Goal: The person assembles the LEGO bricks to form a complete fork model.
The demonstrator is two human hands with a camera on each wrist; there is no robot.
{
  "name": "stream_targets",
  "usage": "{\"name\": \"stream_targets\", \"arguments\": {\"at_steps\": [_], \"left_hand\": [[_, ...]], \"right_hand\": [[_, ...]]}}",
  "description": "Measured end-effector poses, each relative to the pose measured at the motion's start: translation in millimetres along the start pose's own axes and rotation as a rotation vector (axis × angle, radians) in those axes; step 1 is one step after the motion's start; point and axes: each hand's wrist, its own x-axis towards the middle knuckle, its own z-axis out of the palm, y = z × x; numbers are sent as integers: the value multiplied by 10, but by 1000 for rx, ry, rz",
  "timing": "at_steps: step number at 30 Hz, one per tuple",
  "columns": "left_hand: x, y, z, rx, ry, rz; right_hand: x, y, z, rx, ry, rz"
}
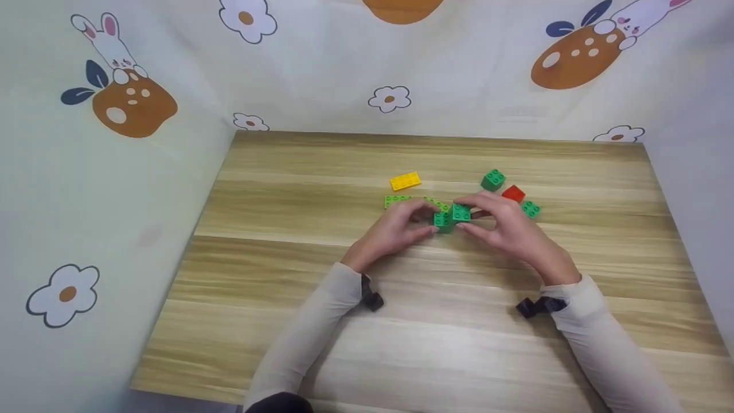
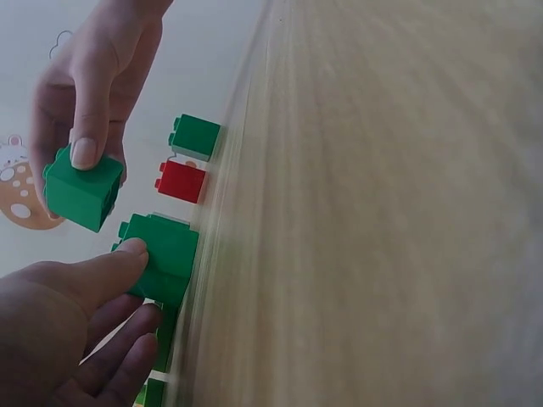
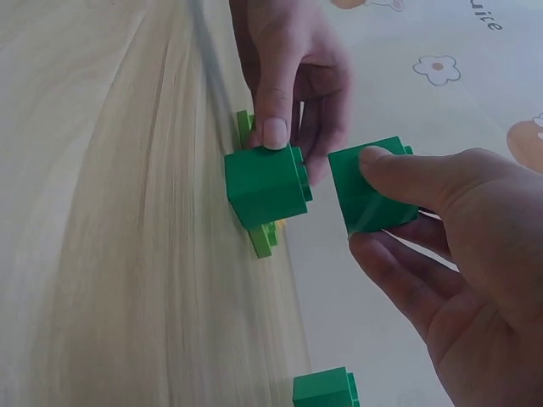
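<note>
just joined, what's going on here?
A person's left hand grips a green block, while the right hand pinches a second green block, held higher above the table. The two blocks are apart, not joined. A yellow block and a red block lie on the table, both out of the hands.

4 dk-grn blks (image 1: 461, 213), 2 lt-grn blks (image 1: 397, 201), 1 red blk (image 1: 513, 194), 1 ylw blk (image 1: 405, 181), 2 hands (image 1: 395, 226)

The long sleeves (image 1: 314, 328) are pale, the wrist devices (image 1: 528, 308) black.
</note>
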Motion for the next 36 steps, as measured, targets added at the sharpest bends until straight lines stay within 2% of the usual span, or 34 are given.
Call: {"name": "stream_targets", "arguments": {"at_steps": [12,21,25,31,36], "left_hand": [[-4,-5,0,-5,10,-14],[-8,4,-3,23,16,-75],[-3,-5,6,25,22,-84],[-9,-25,31,0,34,-72],[-21,-20,37,-33,43,-77]], "right_hand": [[112,-9,109,13,-20,-24],[132,13,184,41,-46,-22],[116,3,192,25,-52,15],[102,-8,200,47,-43,124],[103,-1,237,51,-23,149]]}}
